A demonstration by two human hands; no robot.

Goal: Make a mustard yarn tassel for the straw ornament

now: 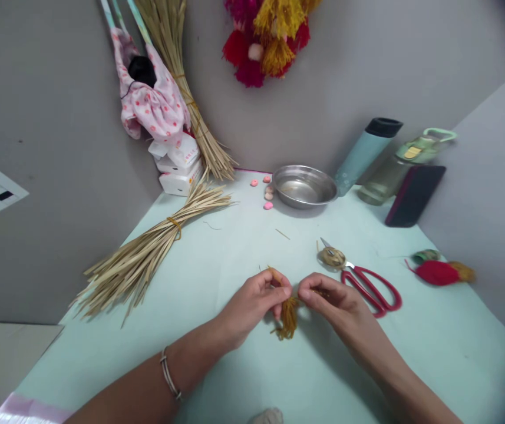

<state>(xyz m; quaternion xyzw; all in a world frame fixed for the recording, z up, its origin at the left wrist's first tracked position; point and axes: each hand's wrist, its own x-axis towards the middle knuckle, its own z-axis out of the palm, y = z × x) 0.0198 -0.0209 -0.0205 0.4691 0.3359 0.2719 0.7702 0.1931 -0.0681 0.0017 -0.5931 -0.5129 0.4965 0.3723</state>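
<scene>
A small mustard-yellow yarn tassel [288,320] hangs between my two hands above the pale green table [217,265]. My left hand [254,303] pinches its top from the left, fingers closed. My right hand [329,300] pinches the same top from the right, fingers closed. Both hands meet just above the tassel's fringe. A silver bangle [169,377] sits on my left wrist.
Red-handled scissors [367,285] with a coil of twine [332,257] lie right of my hands. A red tassel [440,272] lies at the far right. A straw bundle [146,256] lies left. A steel bowl [304,185], pink beads [268,205], two bottles and a phone stand at the back.
</scene>
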